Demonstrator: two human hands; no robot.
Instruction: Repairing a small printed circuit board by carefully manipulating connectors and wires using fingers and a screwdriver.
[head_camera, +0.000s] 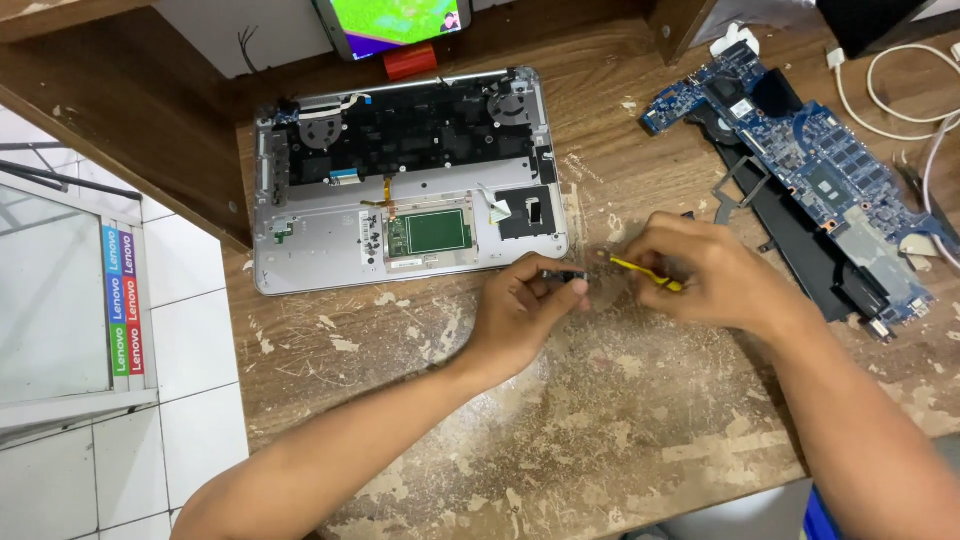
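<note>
Both hands met over the worn wooden bench (560, 440), just in front of the opened laptop base (300, 235). Largest on the bench was that silver base, its green touchpad board (435, 232) bare; off to the right, well apart, lay the blue motherboard (810, 165) across a black panel (800, 250). The left hand (520, 310) was curled nearly closed, fingertips pinching a small dark part (565, 275) held low to the bench. The right hand (715, 275) was closed around a thin yellow tool (645, 273), its tip aimed at that part and very near it; whether it touched could not be told. Doing this well probably called for the left fingers to hold the part dead steady against the wood while the tool worked with light, short pressure, since a slip could flick so small a piece away.
</note>
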